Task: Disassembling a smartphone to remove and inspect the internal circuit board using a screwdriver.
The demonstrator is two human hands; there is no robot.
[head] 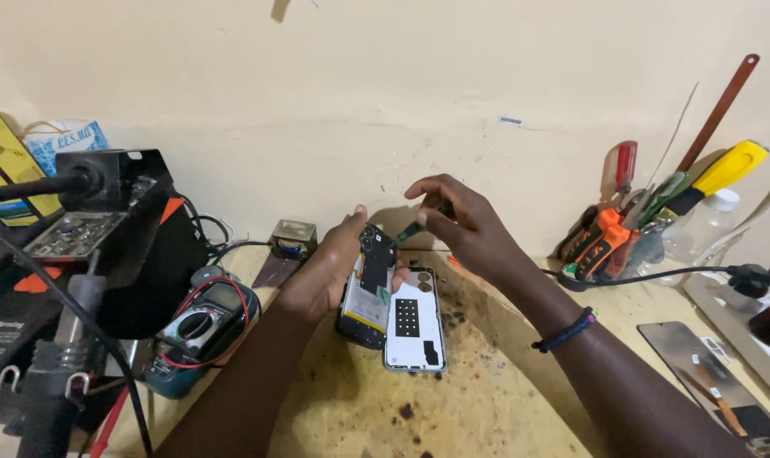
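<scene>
Stained workbench [487,399], two hands over an opened phone.
Left hand [330,267] grips the opened phone [369,288], tilted up beside a white back cover [413,321] lying flat; right hand [465,225] pinches a small green-tipped tool [408,231] above them, near a multimeter [200,326].

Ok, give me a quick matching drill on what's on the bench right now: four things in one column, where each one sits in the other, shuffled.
Things:
1. opened phone
2. white back cover
3. multimeter
4. small green-tipped tool

Places:
A. pinched in the right hand
B. flat on the stained bench, right of the opened phone
C. far left, with red and black leads around it
D. propped up in the left hand

Pairs: 1-D, 2-B, 3-C, 4-A
</scene>
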